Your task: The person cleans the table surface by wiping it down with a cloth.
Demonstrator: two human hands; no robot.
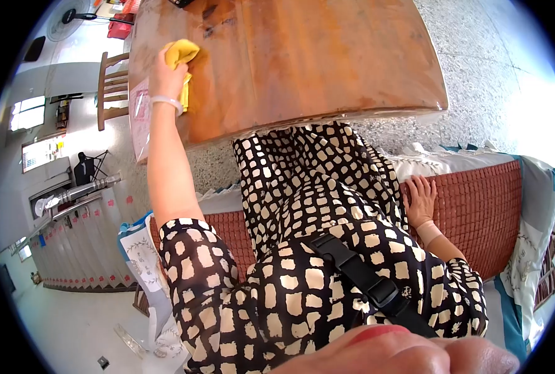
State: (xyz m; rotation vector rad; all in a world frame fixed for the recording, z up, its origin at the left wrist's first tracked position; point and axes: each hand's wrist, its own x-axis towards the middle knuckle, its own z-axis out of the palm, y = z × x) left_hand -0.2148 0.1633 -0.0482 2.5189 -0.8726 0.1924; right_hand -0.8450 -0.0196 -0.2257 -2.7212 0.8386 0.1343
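Note:
My left hand (165, 80) is closed around a bunched yellow cloth (181, 53). Part of the cloth hangs below the fingers, close to the wooden table top (277, 68) near its left side. A clear plastic cover lies over the table. My right hand (421, 201) rests with its fingers spread on a reddish-brown woven seat mat (470, 212), beside my patterned clothing (327, 187). That hand holds nothing.
A wooden chair (114, 90) stands left of the table. Farther off at the upper left is a fan (69, 16). White fabric with teal edging (533, 206) covers the seat's right end. Speckled floor (470, 68) shows beyond the table's right edge.

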